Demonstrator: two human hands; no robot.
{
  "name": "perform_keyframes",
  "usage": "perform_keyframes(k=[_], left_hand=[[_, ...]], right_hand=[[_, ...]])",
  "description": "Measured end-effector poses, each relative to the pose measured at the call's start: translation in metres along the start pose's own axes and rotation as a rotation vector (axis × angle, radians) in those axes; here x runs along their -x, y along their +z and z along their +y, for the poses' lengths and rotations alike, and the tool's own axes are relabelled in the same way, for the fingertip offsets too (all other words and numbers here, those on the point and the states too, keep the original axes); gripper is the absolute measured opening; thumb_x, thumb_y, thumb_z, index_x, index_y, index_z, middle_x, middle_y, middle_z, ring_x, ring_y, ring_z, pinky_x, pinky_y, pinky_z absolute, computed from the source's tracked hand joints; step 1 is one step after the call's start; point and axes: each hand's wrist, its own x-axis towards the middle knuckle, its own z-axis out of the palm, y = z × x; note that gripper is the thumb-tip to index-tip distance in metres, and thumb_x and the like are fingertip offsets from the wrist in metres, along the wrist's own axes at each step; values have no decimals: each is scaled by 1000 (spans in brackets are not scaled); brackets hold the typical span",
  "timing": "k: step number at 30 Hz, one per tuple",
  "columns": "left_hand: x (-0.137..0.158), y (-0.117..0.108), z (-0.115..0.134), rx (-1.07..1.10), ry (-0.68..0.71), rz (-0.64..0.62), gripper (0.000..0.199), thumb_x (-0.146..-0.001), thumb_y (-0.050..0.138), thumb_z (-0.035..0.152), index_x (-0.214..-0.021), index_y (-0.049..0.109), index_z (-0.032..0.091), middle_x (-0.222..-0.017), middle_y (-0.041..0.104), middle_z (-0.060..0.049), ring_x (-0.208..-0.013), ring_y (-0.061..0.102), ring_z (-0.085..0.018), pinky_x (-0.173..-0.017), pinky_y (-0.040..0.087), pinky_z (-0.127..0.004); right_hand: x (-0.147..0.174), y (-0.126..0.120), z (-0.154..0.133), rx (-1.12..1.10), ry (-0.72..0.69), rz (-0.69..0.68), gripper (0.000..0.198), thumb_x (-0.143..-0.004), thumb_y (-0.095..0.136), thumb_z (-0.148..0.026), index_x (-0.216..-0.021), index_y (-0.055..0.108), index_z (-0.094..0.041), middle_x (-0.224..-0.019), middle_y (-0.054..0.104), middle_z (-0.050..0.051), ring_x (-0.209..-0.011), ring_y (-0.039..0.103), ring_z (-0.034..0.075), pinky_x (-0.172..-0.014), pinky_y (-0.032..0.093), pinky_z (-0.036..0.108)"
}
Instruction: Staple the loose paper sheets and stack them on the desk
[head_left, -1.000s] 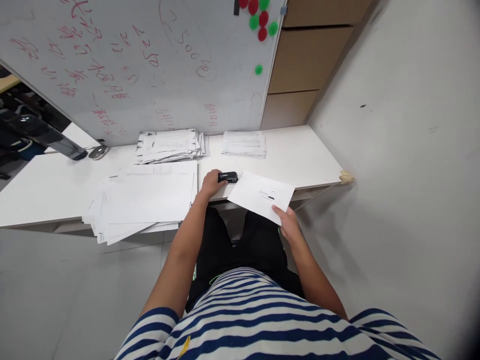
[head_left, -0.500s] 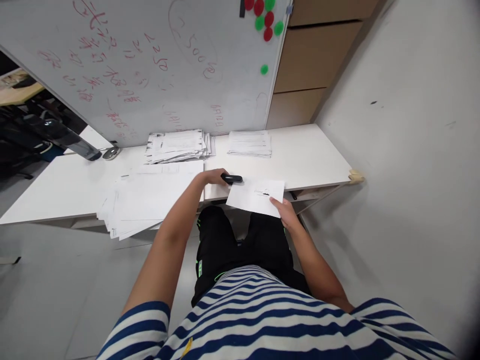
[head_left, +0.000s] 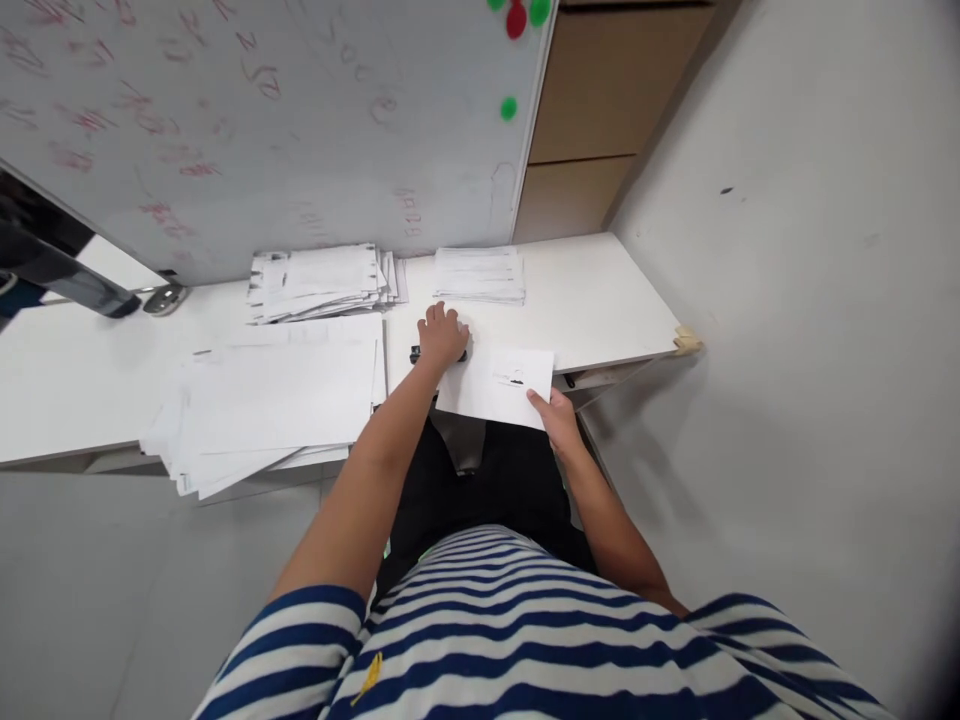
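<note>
With fingers spread, my left hand (head_left: 442, 335) lies over a black stapler (head_left: 415, 354) on the white desk; only the stapler's two ends show on either side of it. My right hand (head_left: 555, 415) pinches the right side of a white paper sheet (head_left: 487, 395) with a small dark printed mark, thumb on top. The sheet reaches out over the desk's front edge, and its upper left corner is close to the stapler. Whether more than one sheet is held there, I cannot tell.
Large loose papers (head_left: 277, 390) spread over the left part of the desk (head_left: 592, 300), overhanging its front. Two smaller paper stacks, one on the left (head_left: 322, 280) and one on the right (head_left: 480, 272), sit by the whiteboard (head_left: 315, 130). A dark bottle (head_left: 97, 285) lies far left.
My left hand has gone from gripping the stapler at the sheet's corner to lying spread over it on the desk. The right hand still holds the sheet. The view has shifted somewhat.
</note>
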Motion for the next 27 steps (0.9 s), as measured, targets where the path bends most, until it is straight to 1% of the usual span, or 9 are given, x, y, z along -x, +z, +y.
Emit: perform_keyframes(k=[3,6,9,10,13,15,21,24,27], left_hand=[[-1,-5,-5,82,-16,36,28,-93,54,36,-116,59,20,-145,49,-18,-140,38,-36,-109,35,-53],[3,-17,-14,306,-145,221,30,-101,40,40,-116,56,21,-130,59,-13,-124,53,-26,-100,44,-39],[16,-26,-26,417,-256,392,40,-105,22,41,-118,54,21,-120,62,-11,-110,58,-21,-94,46,-34],[22,-27,-31,399,-232,366,41,-105,22,42,-115,55,22,-116,64,-10,-107,59,-21,-92,46,-35],[42,-23,-41,229,-40,116,38,-104,31,45,-97,61,23,-101,66,-9,-101,59,-25,-90,44,-39],[51,-16,-43,106,13,42,37,-103,35,43,-88,61,23,-95,65,-11,-102,58,-28,-90,42,-41],[53,-4,-40,-28,-54,104,42,-103,31,45,-83,61,22,-92,63,-11,-101,56,-28,-87,41,-39],[51,-3,-39,-44,-72,113,42,-103,32,44,-83,61,22,-94,64,-12,-103,56,-28,-86,40,-39],[52,-2,-39,-13,-85,116,39,-103,34,44,-85,61,22,-95,63,-12,-106,56,-29,-88,40,-39]], right_hand=[[8,2,2,9,7,23,49,-67,83,-50,-104,73,-19,-108,78,8,-101,73,27,-92,57,42],[16,0,7,47,15,15,47,-69,80,-49,-104,73,-18,-107,78,8,-100,73,27,-89,58,40],[16,-3,10,96,6,37,45,-72,75,-49,-104,73,-17,-103,78,7,-98,72,27,-83,58,38],[13,-5,10,101,-5,57,44,-74,73,-49,-103,73,-17,-101,78,7,-96,72,27,-82,58,37],[2,-11,-1,164,-87,108,38,-76,69,-48,-98,73,-17,-97,78,7,-91,72,26,-81,57,37],[-4,-19,-16,264,-159,120,35,-76,69,-47,-95,74,-17,-96,78,7,-91,71,27,-84,56,38],[2,-56,-62,439,-303,188,36,-81,67,-49,-102,75,-20,-103,78,8,-96,71,29,-89,55,41],[7,-65,-60,463,-316,232,36,-80,68,-51,-97,75,-20,-95,78,8,-91,71,28,-86,56,41],[3,-62,-46,341,-254,228,36,-76,71,-50,-94,74,-19,-94,78,7,-89,71,26,-85,57,41]])
